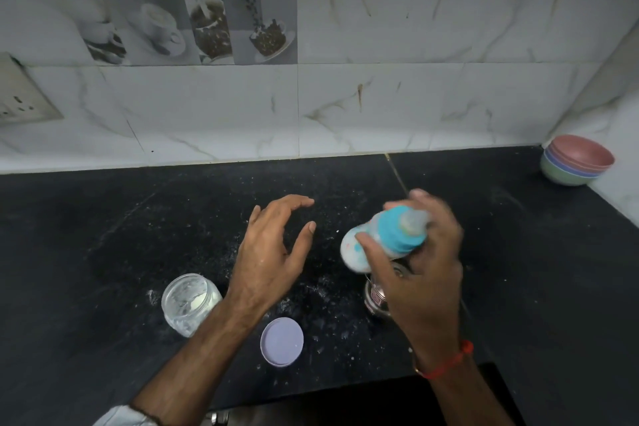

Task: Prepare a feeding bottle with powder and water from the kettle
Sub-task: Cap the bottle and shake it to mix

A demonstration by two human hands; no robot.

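- The right hand [425,252] holds the feeding bottle [377,239] above the black counter [138,218], right of centre; its grip is closed round the bottle, thumb on the near side of the body and fingers curled over the far side by the cap.
- The bottle is tilted, its white base pointing left and down, its blue screw cap [401,230] and blurred teat pointing right and up towards the palm. Inside, the bottle looks milky white.
- The bottle and right hand are smeared by motion blur, so finer detail of the finger hold cannot be told.
- The left hand [273,249] hovers over the counter just left of the bottle, not touching it; its grip is open and holds nothing, fingers spread and gently arched, thumb pointing towards the bottle.
- A clear jar [188,303] with white powder stands uncapped at near left, partly behind the left forearm.
- Its pale lilac lid [281,342] lies flat on the counter, near and between the two arms.
- A small shiny metal vessel [377,297] sits under the right hand, mostly hidden by it.
- White powder specks are scattered across the counter around the jar and lid.
- A stack of coloured bowls [575,162] sits in the far right corner against the marble-tiled wall.
- A red thread band [449,361] circles the right wrist.
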